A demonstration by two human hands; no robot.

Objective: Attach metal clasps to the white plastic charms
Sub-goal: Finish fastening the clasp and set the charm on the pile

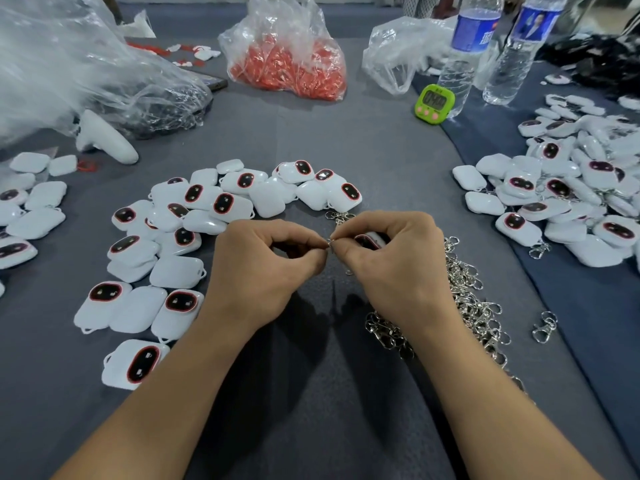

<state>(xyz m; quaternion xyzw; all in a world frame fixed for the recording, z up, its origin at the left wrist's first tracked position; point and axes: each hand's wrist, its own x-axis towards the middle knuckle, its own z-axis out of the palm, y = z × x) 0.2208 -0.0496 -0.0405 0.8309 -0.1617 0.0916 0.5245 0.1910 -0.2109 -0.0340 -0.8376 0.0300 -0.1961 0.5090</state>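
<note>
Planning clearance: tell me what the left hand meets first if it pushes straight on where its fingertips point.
The left hand points right, at the small metal ring pinched at its fingertips; just beyond is the right hand. They look nearly touching, though depth is unclear.

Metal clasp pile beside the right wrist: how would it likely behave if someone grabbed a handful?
The metal clasp pile would probably come up tangled, since its hooks and rings lie interlocked. It would likely sag and drape loosely rather than hold a shape. The polished, shiny surfaces suggest that a single clasp could slip from a light grip.
</note>
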